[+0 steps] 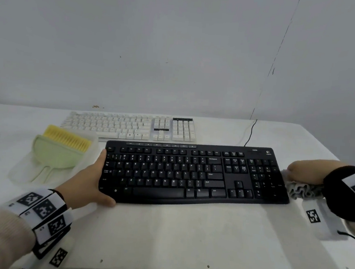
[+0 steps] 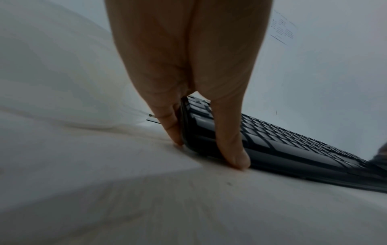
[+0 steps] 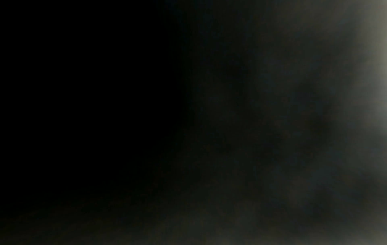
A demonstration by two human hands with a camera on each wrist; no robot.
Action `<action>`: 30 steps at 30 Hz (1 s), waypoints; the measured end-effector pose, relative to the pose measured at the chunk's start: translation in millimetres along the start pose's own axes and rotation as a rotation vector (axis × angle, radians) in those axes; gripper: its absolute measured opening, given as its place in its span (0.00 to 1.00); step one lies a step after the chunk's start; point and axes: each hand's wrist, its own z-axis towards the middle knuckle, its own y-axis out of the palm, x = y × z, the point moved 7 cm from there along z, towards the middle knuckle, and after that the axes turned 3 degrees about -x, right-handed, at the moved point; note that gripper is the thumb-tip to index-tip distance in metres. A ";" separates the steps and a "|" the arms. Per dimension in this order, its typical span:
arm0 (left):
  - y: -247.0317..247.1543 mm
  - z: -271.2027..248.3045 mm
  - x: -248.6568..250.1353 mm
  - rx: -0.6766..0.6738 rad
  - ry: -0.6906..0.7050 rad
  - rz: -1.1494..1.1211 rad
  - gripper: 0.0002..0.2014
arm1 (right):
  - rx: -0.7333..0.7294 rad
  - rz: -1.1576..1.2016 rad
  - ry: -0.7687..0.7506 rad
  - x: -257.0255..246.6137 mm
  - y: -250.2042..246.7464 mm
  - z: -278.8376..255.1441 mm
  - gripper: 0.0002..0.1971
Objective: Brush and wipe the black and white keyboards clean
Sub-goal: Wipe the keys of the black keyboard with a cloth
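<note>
White table against grey wall; black keyboard frontmost.

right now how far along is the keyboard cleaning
Brushing may be done: the brush lies set down at left. In hand: the left hand braces the black keyboard, the right hand holds a grey cloth at its other end. Left: the white keyboard behind, which neither hand touches.

black keyboard flat, front | white keyboard behind | brush left | grey cloth right end
</note>
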 end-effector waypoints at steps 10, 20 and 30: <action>1.1 2.1 -4.0 -0.042 -0.046 0.028 0.62 | 0.357 0.342 -0.640 -209.7 -103.4 -22.4 0.18; -0.3 3.4 -4.8 -0.019 -0.006 0.039 0.57 | 0.296 0.027 -0.861 -378.4 -84.7 -51.4 0.17; -0.5 5.4 -12.0 -0.018 -0.010 -0.002 0.51 | 0.234 -0.059 -0.797 -367.0 -78.1 -39.6 0.13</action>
